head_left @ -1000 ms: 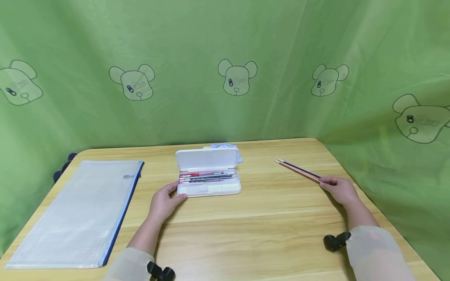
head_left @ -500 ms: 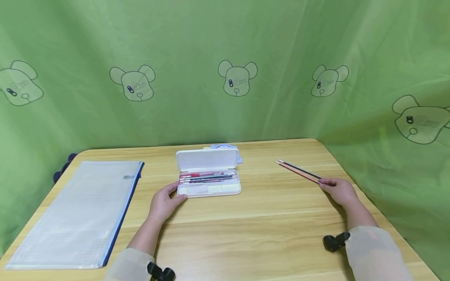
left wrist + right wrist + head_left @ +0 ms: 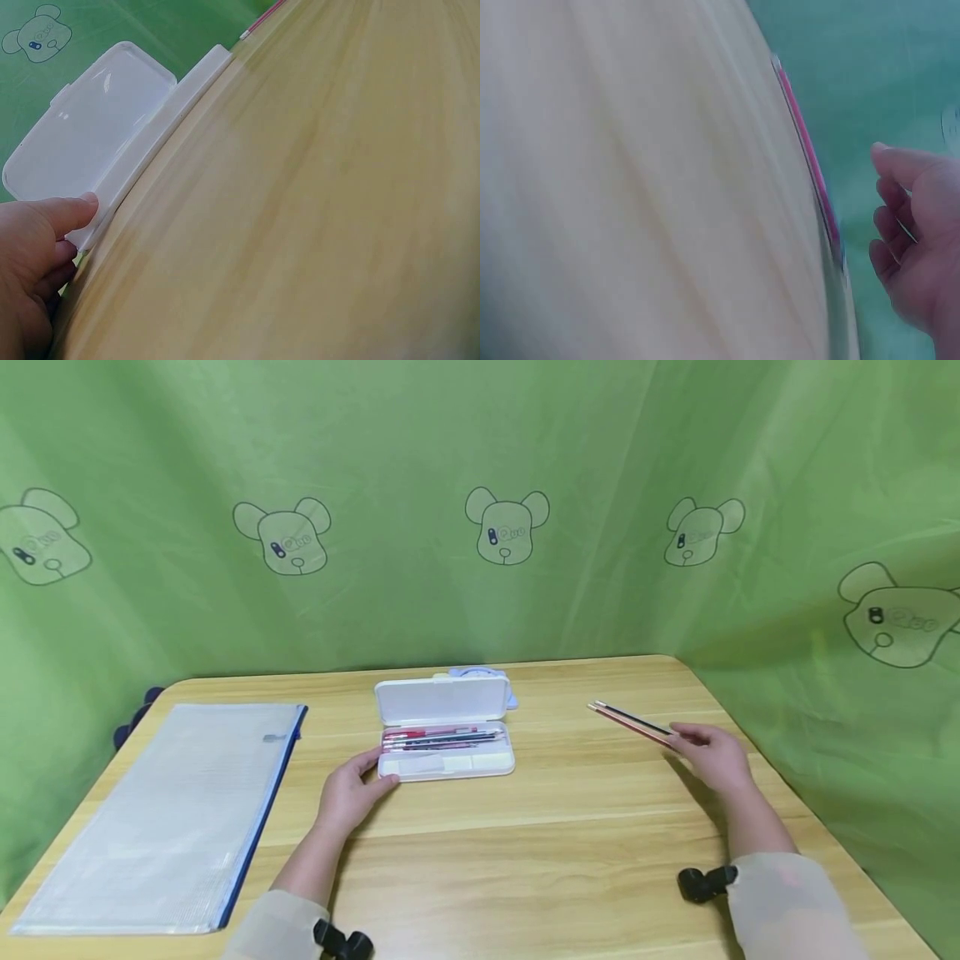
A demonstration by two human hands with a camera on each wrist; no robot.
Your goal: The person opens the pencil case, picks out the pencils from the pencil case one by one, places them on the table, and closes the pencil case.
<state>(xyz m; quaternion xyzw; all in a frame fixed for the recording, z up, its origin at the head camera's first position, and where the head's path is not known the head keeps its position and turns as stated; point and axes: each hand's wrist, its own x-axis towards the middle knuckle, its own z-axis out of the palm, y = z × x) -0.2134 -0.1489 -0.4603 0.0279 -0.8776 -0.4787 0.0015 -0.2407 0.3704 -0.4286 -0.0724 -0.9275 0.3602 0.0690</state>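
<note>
A white pencil case (image 3: 491,766) stands with its lid raised near the table's middle, several pens and pencils (image 3: 442,739) inside. My left hand (image 3: 348,793) grips its left end, the thumb on the front edge, as the left wrist view also shows. To the right, a red pencil (image 3: 628,726) and a dark pencil (image 3: 637,720) lie side by side on the table. My right hand (image 3: 712,758) hovers over their near ends with loosely bent fingers. In the right wrist view a gap separates this hand (image 3: 922,225) from the pencils (image 3: 806,139), and nothing is in its grasp.
A clear zip folder (image 3: 172,818) with a blue edge lies flat on the left side. Behind the raised lid, part of a light blue object (image 3: 512,696) shows. Green curtain (image 3: 570,602) surrounds the back and sides of the wooden table (image 3: 525,877).
My right hand has let go of the two pencils and risen slightly, shifting a little left. The pencils stay about where they were. My left hand has not moved from the pencil case.
</note>
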